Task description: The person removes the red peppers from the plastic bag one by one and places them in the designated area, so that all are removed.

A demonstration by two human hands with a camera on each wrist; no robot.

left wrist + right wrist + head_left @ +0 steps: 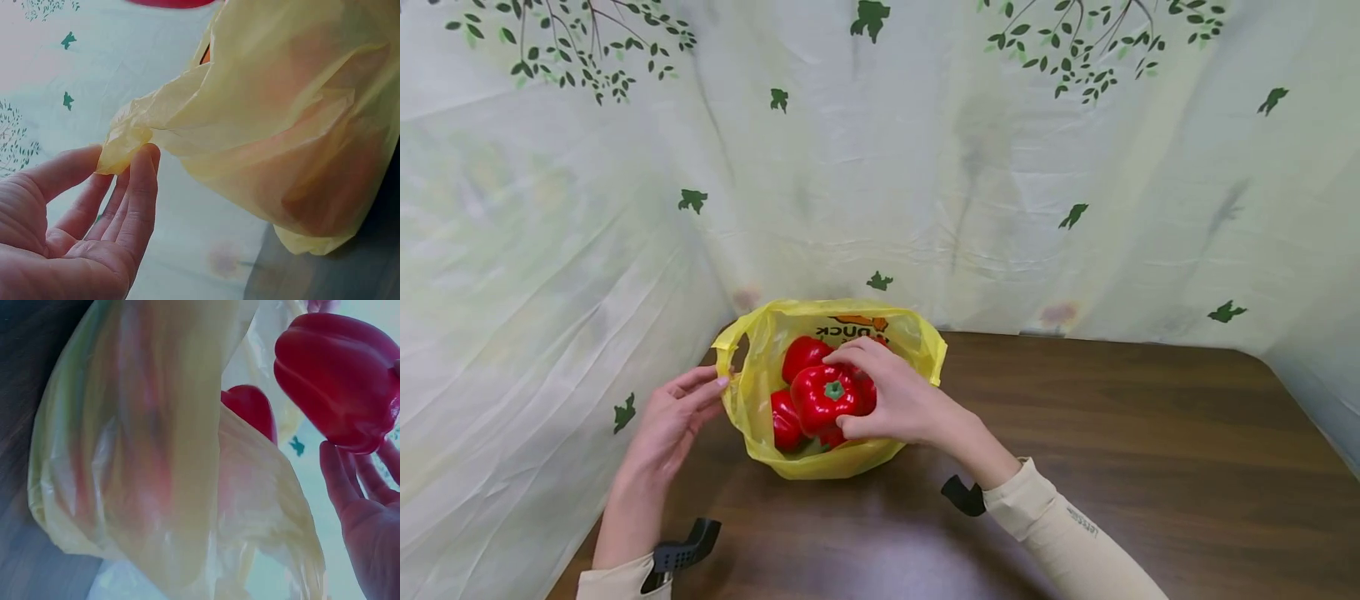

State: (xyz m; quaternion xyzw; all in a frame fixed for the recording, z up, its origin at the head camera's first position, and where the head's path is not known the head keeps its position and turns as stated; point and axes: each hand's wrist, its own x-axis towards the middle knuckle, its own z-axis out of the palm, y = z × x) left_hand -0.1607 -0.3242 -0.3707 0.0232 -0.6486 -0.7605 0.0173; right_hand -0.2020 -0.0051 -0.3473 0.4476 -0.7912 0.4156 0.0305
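- Where the dark brown, wood-grained surface [1112,433] ends at its far edge, a leaf-printed, pale fabric curtain [887,167] hangs behind it.
- Yellow, translucent plastic bag [850,467]: stands near the surface's far left corner, its mouth gaping upward, dark lettering [852,331] on the far inner wall.
- Cream cloth sleeves [1090,546]: one on each forearm.
- Right hand [898,396]: reaches across the bag's right rim; fingers and thumb pinch a glossy, lobed red bell pepper [816,406], held over the bag's mouth.
- Left hand [677,417]: just outside the bag's left side; fingers and thumb pinch its thin plastic handle [122,150].
- Other shiny red bell peppers [802,357]: at least three, inside the bag.
- Black wrist pieces [688,546]: one at each wrist.
- Short green stem [833,390]: on the held pepper, facing the head camera.
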